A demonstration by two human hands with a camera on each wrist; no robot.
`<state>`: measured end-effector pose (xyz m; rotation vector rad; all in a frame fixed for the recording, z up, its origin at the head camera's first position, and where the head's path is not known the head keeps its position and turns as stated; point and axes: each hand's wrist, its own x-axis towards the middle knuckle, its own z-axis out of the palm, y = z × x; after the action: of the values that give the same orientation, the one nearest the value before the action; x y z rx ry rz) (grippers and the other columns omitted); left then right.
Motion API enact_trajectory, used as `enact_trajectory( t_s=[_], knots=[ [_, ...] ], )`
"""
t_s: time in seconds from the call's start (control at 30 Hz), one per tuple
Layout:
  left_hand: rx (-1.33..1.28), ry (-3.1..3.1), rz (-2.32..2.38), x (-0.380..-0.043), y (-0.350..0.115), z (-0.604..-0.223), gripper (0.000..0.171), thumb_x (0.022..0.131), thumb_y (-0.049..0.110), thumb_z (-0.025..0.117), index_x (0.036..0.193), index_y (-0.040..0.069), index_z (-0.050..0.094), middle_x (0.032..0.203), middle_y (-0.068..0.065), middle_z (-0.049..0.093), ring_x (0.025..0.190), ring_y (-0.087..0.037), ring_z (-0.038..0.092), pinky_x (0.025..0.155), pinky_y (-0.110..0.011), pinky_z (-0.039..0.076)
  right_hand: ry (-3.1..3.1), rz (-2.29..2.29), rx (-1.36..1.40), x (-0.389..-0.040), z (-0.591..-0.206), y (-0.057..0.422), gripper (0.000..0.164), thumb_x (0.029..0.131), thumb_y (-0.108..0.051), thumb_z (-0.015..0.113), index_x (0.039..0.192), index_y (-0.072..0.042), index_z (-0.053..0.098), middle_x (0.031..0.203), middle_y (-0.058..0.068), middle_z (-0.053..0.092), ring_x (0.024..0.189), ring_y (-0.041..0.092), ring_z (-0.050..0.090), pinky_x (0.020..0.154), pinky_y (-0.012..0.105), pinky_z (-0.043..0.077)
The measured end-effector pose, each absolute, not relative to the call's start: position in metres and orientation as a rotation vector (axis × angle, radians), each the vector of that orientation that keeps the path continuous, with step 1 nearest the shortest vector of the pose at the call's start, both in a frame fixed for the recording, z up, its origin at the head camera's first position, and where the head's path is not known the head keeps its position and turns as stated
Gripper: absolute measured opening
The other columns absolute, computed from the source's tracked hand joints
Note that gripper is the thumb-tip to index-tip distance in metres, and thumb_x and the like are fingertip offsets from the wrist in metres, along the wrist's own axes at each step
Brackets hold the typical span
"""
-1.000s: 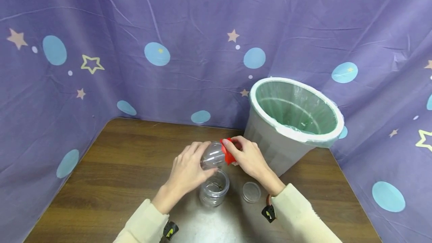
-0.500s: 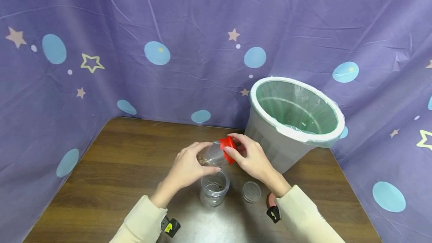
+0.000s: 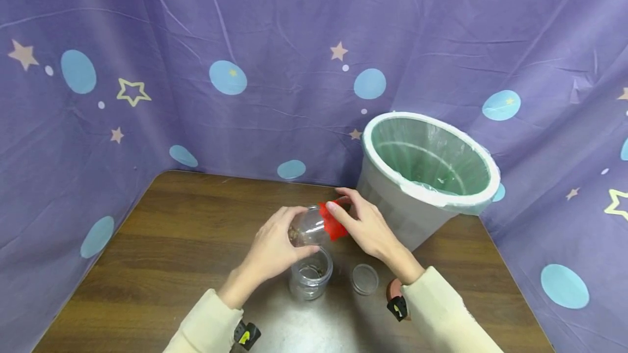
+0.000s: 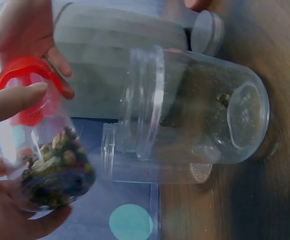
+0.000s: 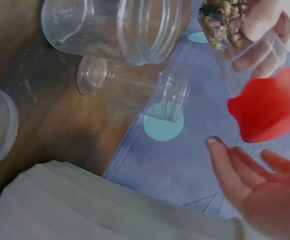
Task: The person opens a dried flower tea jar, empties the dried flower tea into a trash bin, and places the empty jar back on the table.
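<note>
My left hand (image 3: 275, 244) grips a clear jar (image 3: 310, 225) tilted on its side, thumb below and fingers above. Dried flower buds (image 4: 60, 170) lie at its bottom end. A red wavy-edged cap (image 3: 332, 221) covers its mouth. Close to this cap, my right hand (image 3: 368, 227) has its fingers extended; in the right wrist view the fingertips (image 5: 213, 142) stand apart from the red rim. Under the left hand, a wide clear jar (image 3: 310, 282) stands uncovered on the table, a few dark bits inside. A narrower clear jar (image 5: 130, 87) is behind it, hidden in the head view.
A clear round lid (image 3: 365, 279) lies right of the wide jar. Near the right cuff is a pinkish round thing (image 3: 394, 291), partly covered. A large white bin (image 3: 392, 206) with a green liner stands back right, before the purple curtain (image 3: 294, 70).
My right fingers have loosened from the red cap and straightened. The red cap has turned slightly. The left hand keeps hold of the tilted jar, whose buds are now more visible.
</note>
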<state>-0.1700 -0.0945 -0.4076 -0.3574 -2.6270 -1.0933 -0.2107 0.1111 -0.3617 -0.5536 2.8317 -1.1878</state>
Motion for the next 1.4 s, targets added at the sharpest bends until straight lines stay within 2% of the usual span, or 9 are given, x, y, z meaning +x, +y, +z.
enact_trajectory(
  t_s=[0.1, 0.17, 0.27, 0.43, 0.63, 0.87, 0.97, 1.2, 1.4],
  knots=[
    [-0.389, -2.583, -0.950, -0.169, -0.092, -0.410, 0.075, 0.063, 0.037, 0.091, 0.128, 0.014, 0.060, 0.118, -0.003, 0.065, 0.106, -0.024, 0.062, 0.088, -0.043, 0.051, 2.830, -1.115, -0.390, -0.213, -0.360, 0.109, 0.059, 0.092, -0.066, 0.049, 0.131, -0.022, 0.058, 0.106, 0.000, 0.073, 0.087, 0.015, 0.069, 0.080, 0.034, 0.052],
    [-0.403, -2.558, -0.896, -0.168, -0.091, -0.410, 0.077, 0.062, 0.038, 0.091, 0.128, 0.013, 0.060, 0.118, -0.002, 0.065, 0.105, -0.024, 0.061, 0.087, -0.043, 0.051, 2.816, -1.066, -0.312, -0.213, -0.359, 0.107, 0.065, 0.088, -0.073, 0.047, 0.121, -0.020, 0.062, 0.091, 0.000, 0.073, 0.071, 0.015, 0.070, 0.072, 0.032, 0.053],
    [-0.406, -2.543, -0.881, -0.167, -0.090, -0.412, 0.076, 0.062, 0.038, 0.091, 0.127, 0.013, 0.060, 0.118, -0.002, 0.065, 0.104, -0.024, 0.061, 0.087, -0.042, 0.050, 2.783, -1.010, -0.262, -0.213, -0.361, 0.105, 0.068, 0.086, -0.077, 0.046, 0.103, -0.014, 0.064, 0.073, 0.004, 0.068, 0.045, 0.016, 0.062, 0.057, 0.030, 0.050],
    [-0.392, -2.564, -0.888, -0.166, -0.088, -0.415, 0.075, 0.063, 0.040, 0.090, 0.127, 0.014, 0.060, 0.118, -0.002, 0.065, 0.107, -0.024, 0.061, 0.088, -0.043, 0.050, 2.838, -0.910, -0.333, -0.212, -0.364, 0.104, 0.059, 0.091, -0.071, 0.046, 0.087, -0.013, 0.059, 0.066, 0.003, 0.060, 0.051, 0.014, 0.057, 0.053, 0.029, 0.045],
    [-0.387, -2.567, -0.905, -0.165, -0.088, -0.413, 0.076, 0.062, 0.040, 0.091, 0.126, 0.015, 0.060, 0.118, -0.001, 0.065, 0.107, -0.024, 0.061, 0.088, -0.043, 0.050, 2.851, -0.903, -0.395, -0.211, -0.366, 0.105, 0.052, 0.093, -0.067, 0.046, 0.097, -0.017, 0.060, 0.072, -0.002, 0.060, 0.064, 0.015, 0.054, 0.058, 0.028, 0.042],
    [-0.402, -2.526, -0.925, -0.167, -0.088, -0.408, 0.076, 0.060, 0.041, 0.091, 0.125, 0.015, 0.063, 0.114, 0.001, 0.067, 0.104, -0.023, 0.063, 0.085, -0.042, 0.052, 2.685, -1.087, -0.389, -0.214, -0.360, 0.110, 0.052, 0.093, -0.066, 0.048, 0.110, -0.018, 0.060, 0.072, 0.002, 0.062, 0.046, 0.020, 0.056, 0.051, 0.032, 0.050],
    [-0.406, -2.514, -0.930, -0.167, -0.089, -0.408, 0.077, 0.059, 0.045, 0.091, 0.126, 0.017, 0.065, 0.109, 0.003, 0.068, 0.100, -0.019, 0.065, 0.080, -0.039, 0.053, 2.628, -1.128, -0.439, -0.214, -0.358, 0.113, 0.048, 0.095, -0.062, 0.049, 0.113, -0.019, 0.060, 0.072, 0.002, 0.063, 0.047, 0.021, 0.056, 0.054, 0.034, 0.052],
    [-0.412, -2.515, -1.006, -0.169, -0.091, -0.408, 0.077, 0.060, 0.046, 0.090, 0.128, 0.019, 0.065, 0.105, 0.003, 0.070, 0.092, -0.015, 0.066, 0.073, -0.033, 0.052, 2.614, -1.122, -0.664, -0.213, -0.356, 0.119, 0.037, 0.097, -0.047, 0.056, 0.125, -0.022, 0.055, 0.077, 0.000, 0.065, 0.061, 0.014, 0.062, 0.061, 0.031, 0.053],
    [-0.403, -2.501, -1.191, -0.169, -0.094, -0.408, 0.073, 0.060, 0.044, 0.092, 0.124, 0.020, 0.067, 0.111, 0.002, 0.073, 0.092, -0.015, 0.070, 0.075, -0.031, 0.053, 2.654, -1.128, -0.891, -0.211, -0.357, 0.126, 0.041, 0.093, -0.032, 0.066, 0.130, -0.022, 0.052, 0.090, -0.001, 0.066, 0.077, 0.011, 0.060, 0.070, 0.025, 0.049]
  ],
)
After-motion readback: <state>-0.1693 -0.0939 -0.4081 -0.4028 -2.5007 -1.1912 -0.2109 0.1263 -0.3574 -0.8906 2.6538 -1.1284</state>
